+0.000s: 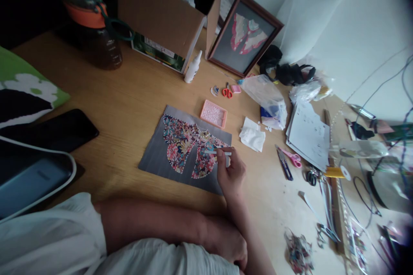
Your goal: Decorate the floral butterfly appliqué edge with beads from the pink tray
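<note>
My right hand point(232, 169) pinches a slim white pen-like stick point(211, 152) between thumb and fingers. Its tip is over the right wing of a floral fabric butterfly point(180, 139), which lies on a grey cloth sheet point(155, 154). Small white beads line much of the butterfly's edge, and a beaded ornament is near its top centre. Just beyond the sheet is a pink tray point(225, 119) holding many tiny pale beads. My left hand point(229, 242) rests closed near the front edge, against my right forearm, its fingertips mostly hidden.
Behind stand a glue bottle point(193, 68), a cardboard box point(161, 13) and a framed butterfly point(247, 34). Red scissors point(227, 91), folded tissue point(253, 134), pink-handled scissors point(294, 159) and papers point(308, 133) lie rightward. A phone point(71, 129) and drink bottle point(100, 47) are left.
</note>
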`<action>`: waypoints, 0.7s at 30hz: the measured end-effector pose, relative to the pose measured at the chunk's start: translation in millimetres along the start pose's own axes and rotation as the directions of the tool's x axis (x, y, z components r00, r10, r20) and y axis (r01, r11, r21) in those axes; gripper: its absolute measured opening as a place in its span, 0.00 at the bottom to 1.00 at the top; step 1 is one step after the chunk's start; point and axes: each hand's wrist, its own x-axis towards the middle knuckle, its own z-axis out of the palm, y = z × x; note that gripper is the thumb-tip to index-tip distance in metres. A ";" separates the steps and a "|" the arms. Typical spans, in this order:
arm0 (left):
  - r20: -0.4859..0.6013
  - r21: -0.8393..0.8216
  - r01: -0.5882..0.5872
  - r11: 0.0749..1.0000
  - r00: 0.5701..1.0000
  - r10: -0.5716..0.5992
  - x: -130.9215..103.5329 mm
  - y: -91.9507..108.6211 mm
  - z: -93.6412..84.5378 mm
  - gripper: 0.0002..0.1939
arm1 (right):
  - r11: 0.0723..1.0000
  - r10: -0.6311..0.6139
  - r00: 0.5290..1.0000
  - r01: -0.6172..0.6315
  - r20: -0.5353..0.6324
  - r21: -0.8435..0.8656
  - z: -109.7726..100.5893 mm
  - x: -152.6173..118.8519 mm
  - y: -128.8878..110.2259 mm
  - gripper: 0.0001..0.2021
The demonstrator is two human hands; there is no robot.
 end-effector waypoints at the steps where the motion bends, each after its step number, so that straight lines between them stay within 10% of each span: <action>1: -0.003 -0.006 -0.011 1.000 1.000 0.011 0.6 -1.8 0.5 0.17 | 1.000 -0.005 1.000 0.005 0.007 0.003 0.8 0.3 1.0 0.10; 21: -0.014 -0.010 -0.043 0.999 0.999 0.043 -0.5 -0.9 0.0 0.19 | 1.000 0.013 0.998 -0.013 0.058 0.012 3.7 -1.8 4.2 0.09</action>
